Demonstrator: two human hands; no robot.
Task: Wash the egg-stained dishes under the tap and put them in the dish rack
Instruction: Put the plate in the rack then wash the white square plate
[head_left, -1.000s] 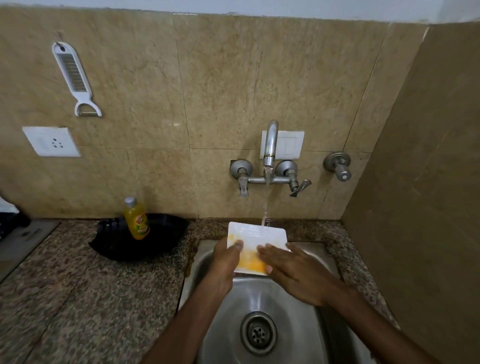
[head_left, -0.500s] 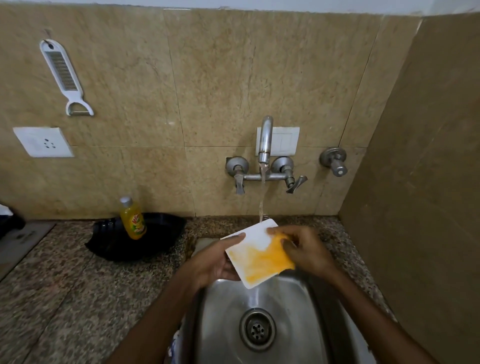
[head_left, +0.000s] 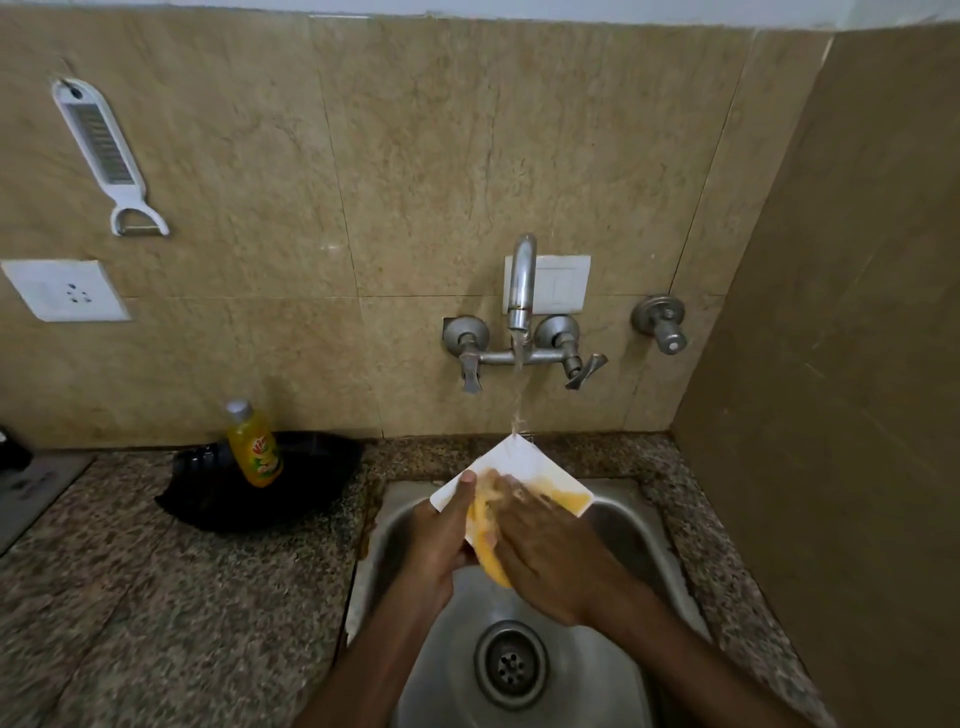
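A white square plate (head_left: 524, 462) smeared with yellow egg is tilted over the steel sink (head_left: 623, 525), one corner up under the running tap (head_left: 521, 291). My left hand (head_left: 441, 540) grips its left edge, thumb lying along the rim. My right hand (head_left: 550, 556) lies flat on the stained face with its fingers pressed to the egg; the fingertips are blurred. Water falls from the spout onto the plate's top corner.
A yellow dish-soap bottle (head_left: 253, 447) stands in a black dish rack (head_left: 270, 488) on the granite counter (head_left: 156, 597) left of the sink. The drain (head_left: 511, 665) sits below my hands. A side wall (head_left: 857, 415) closes off the right. A white peeler (head_left: 104, 156) hangs on the tiles.
The plate has turned further, with one corner now under the stream. My right hand has gone from holding its right edge to lying flat across the egg-stained face.
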